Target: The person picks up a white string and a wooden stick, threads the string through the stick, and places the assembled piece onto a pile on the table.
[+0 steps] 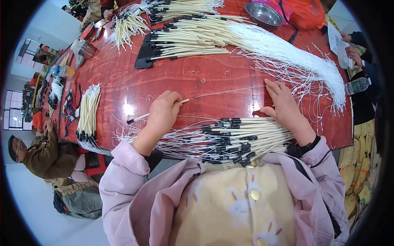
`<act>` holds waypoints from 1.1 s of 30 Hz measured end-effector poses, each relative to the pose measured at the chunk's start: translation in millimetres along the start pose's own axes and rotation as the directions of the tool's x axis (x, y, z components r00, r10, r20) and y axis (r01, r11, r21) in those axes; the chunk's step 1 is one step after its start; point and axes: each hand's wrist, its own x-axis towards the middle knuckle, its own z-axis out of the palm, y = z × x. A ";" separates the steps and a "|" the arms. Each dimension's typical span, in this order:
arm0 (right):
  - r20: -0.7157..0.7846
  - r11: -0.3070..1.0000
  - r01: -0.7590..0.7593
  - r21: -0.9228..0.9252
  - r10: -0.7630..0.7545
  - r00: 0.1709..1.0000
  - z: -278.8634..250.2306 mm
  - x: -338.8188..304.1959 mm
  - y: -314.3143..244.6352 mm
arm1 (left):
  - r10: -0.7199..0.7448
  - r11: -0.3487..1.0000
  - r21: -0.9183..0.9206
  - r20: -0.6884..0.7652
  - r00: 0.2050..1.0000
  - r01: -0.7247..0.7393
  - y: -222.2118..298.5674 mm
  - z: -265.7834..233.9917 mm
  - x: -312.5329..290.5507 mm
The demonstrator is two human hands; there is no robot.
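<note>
My left hand (165,105) is closed around a slim cream tube (185,101). One pale end sticks out past the fingertips, and a black-tipped end shows behind the hand. To the right a thin, straight pale strand (230,91) lies over the red table, its left tip apart from the tube. My right hand (284,102) is at the strand's other end, fingertips against it, thumb spread away from the fingers. Below both hands lies a pile of cream tubes (266,133) with black ends; white cords (176,141) trail from it to the left.
A large bundle of tubes (197,37) with long white cords (303,61) stretches across the red table (123,78). A black phone (144,53), metal bowl (264,14), smaller tube bundle (88,110) and plastic bottle (358,85) lie around. Other people sit at the table's edges.
</note>
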 end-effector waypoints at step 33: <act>0.113 0.996 -0.020 -0.083 0.030 0.993 -13.0 6.3 -19.8 | 0.181 0.963 0.195 0.045 0.983 -0.186 33.1 48.3 50.8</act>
